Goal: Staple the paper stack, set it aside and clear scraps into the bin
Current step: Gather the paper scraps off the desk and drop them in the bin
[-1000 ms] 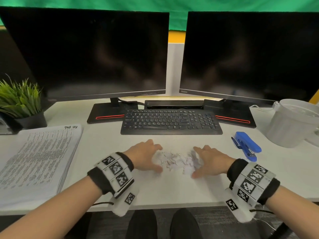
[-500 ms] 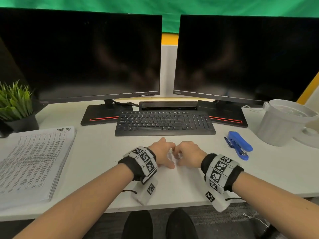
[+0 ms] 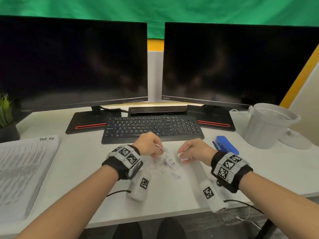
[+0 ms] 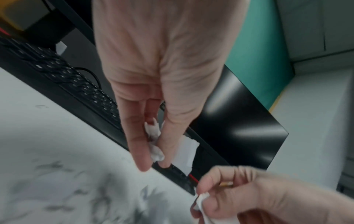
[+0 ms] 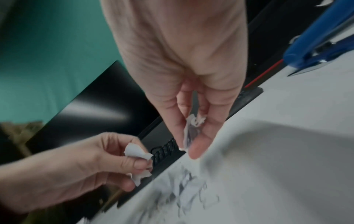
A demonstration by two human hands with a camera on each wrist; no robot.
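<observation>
Small white paper scraps (image 3: 168,163) and bent staples lie on the desk in front of the keyboard. My left hand (image 3: 151,146) hovers just left of them and pinches a few torn paper scraps (image 4: 154,141) between thumb and fingers. My right hand (image 3: 191,151) hovers just right of the pile and also pinches paper scraps (image 5: 192,130). The printed paper stack (image 3: 24,173) lies at the desk's left edge. A blue stapler (image 3: 226,144) rests right of my right hand. The white bin (image 3: 269,125) stands at the far right.
A black keyboard (image 3: 151,127) lies right behind the hands, with two dark monitors (image 3: 74,66) beyond it. A potted plant (image 3: 6,118) stands at the far left. The bin's lid (image 3: 296,138) lies beside the bin.
My hands swept together over the scraps, met in the middle, and have now drawn apart and lifted, each holding some scraps. A thinner scatter stays on the desk.
</observation>
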